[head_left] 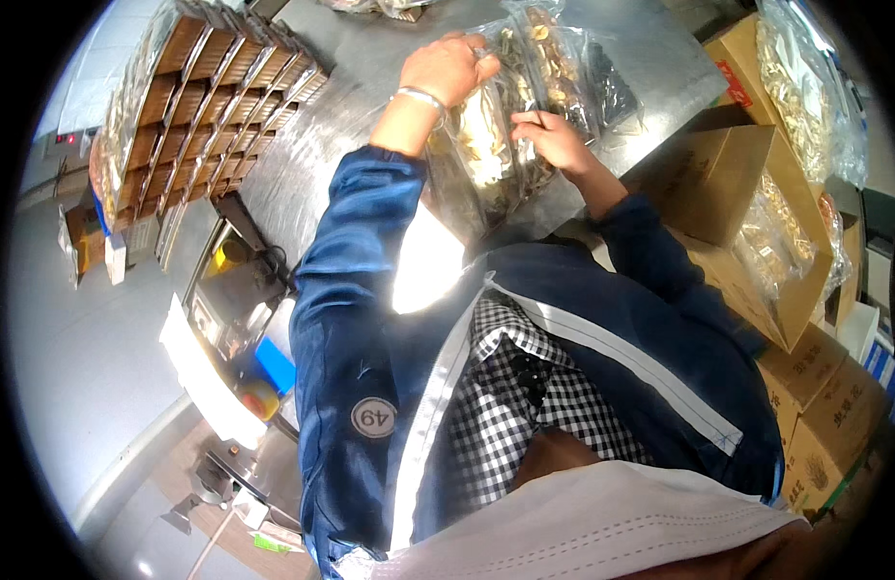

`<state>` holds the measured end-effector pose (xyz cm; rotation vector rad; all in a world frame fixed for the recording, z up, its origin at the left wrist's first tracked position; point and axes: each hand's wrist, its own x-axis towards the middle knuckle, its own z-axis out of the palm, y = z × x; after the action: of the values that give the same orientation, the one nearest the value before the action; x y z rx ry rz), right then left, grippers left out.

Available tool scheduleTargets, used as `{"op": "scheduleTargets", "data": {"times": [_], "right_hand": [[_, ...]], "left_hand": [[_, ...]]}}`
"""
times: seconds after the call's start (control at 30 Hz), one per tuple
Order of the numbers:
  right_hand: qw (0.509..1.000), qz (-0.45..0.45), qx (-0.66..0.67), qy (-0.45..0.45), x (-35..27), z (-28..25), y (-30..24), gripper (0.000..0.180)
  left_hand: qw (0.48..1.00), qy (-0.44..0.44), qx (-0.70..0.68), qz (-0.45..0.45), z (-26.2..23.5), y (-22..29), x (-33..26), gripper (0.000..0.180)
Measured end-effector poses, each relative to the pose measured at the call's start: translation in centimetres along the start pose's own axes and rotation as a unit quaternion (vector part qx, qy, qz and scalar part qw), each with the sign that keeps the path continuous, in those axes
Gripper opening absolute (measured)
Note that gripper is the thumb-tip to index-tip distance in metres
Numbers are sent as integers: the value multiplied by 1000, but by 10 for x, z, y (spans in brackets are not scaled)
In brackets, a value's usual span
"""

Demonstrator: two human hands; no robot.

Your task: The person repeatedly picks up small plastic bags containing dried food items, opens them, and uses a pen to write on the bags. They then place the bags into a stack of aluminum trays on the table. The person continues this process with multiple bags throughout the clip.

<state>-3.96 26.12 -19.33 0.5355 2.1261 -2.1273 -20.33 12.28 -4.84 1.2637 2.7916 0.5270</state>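
Clear plastic bags stand in a row on a metal table. One holds pale dried slices (483,145), and beside it are bags of brownish dried pieces (549,58) and of dark dried pieces (607,82). My left hand (446,70), with a bracelet at its wrist, curls its fingers over the upper edge of the pale-slice bag. To the right, my right hand (556,143) has its thumb and forefinger drawn together at the plastic of a neighbouring bag. The bags partly hide the fingertips of both hands.
Stacked brown trays or boxes (191,116) rise at the left of the metal table (303,145). An open cardboard box (718,174) with bagged dried goods (776,232) stands close to my right arm. More cartons (824,416) are at the lower right.
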Motion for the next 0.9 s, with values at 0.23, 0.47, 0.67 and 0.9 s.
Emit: {"op": "scheduleTargets", "data": {"times": [0.23, 0.47, 0.67, 0.9], "right_hand": [[997, 2, 37, 71, 29, -2, 33, 38], [974, -82, -186, 104, 67, 4, -28, 36], [962, -49, -251, 100, 99, 18, -26, 25], [950, -49, -299, 79, 99, 15, -35, 25]], "left_hand": [[979, -190, -36, -70, 107, -40, 57, 43], [970, -233, -64, -26, 204, -111, 40, 39], [968, 1, -244, -58, 199, -113, 16, 39], [968, 84, -223, -72, 174, -71, -5, 35]]}}
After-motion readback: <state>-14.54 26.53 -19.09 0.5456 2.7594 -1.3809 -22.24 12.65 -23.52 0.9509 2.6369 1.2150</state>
